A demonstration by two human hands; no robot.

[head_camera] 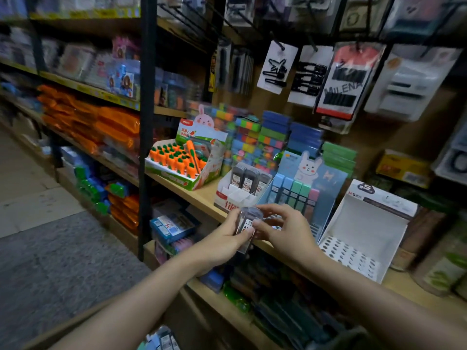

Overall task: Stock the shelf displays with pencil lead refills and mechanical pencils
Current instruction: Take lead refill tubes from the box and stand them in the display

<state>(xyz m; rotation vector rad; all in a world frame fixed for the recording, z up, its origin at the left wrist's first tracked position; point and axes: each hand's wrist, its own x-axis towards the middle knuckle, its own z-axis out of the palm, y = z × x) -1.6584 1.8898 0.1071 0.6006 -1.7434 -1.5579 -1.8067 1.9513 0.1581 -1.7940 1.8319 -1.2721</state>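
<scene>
Both hands on a small stack of lead refill cases, right at the shelf's front edge!

The left hand (222,238) grips the clear lead refill cases (246,227) from below, fingers curled round them, while the right hand (283,229) pinches the top one between thumb and fingertips. Just behind stands the white refill display box (236,195), dark cases upright in its back slots. Beside it the blue bunny display (303,188) holds pastel cases, and further right sits a white holed pencil stand (353,251).

Wooden shelf (202,195) carries carrot box (182,168), refill box (240,190), white display (364,233).
</scene>
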